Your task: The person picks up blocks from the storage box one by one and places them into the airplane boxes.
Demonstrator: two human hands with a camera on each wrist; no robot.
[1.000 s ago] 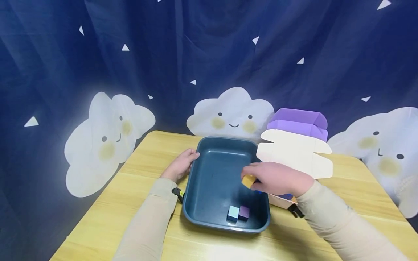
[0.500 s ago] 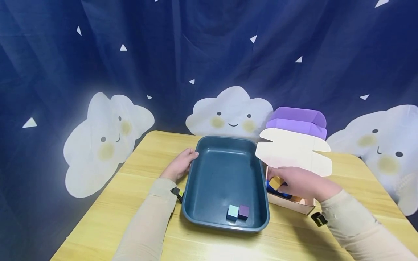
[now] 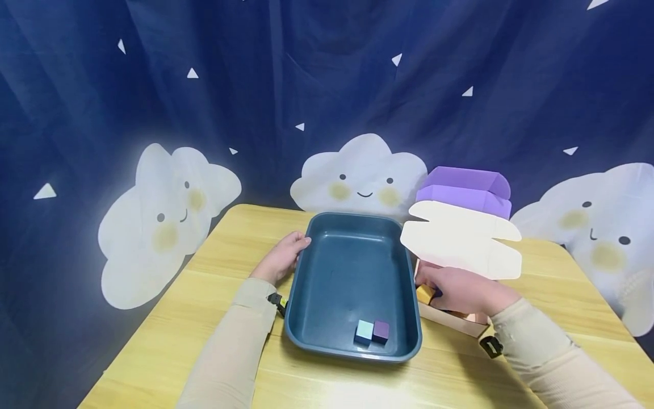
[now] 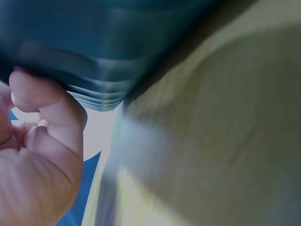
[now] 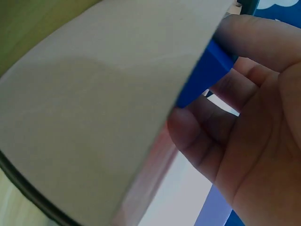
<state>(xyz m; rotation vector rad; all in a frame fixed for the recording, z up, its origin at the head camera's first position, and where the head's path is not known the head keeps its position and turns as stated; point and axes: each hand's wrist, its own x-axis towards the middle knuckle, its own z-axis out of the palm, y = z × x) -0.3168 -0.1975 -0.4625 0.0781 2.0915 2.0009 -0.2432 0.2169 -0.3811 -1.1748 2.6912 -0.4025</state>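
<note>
A dark teal tray [image 3: 352,272] lies on the table, and my left hand [image 3: 283,257] grips its left rim. In the left wrist view, bent fingers [image 4: 49,101] touch the tray's outer side. A light blue cube [image 3: 364,331] and a purple cube [image 3: 380,331] sit side by side near the tray's front edge. My right hand [image 3: 452,287] reaches into the open cardboard box [image 3: 455,321] at the right, with a yellow-orange block [image 3: 424,294] between finger and thumb. The box wall partly hides the fingertips in the right wrist view, where a blue block [image 5: 202,77] shows between the fingers.
The box's lid [image 3: 467,238] stands folded back, white inside with a purple flap [image 3: 465,192] at the top. The box adjoins the tray's right side. Wooden table [image 3: 204,318] surrounds both, and a dark blue curtain [image 3: 327,74] with clouds hangs behind.
My right hand has carried the yellow-orange block from over the tray rightward to the box, then lowered into it. The left hand and the two cubes in the tray have stayed put.
</note>
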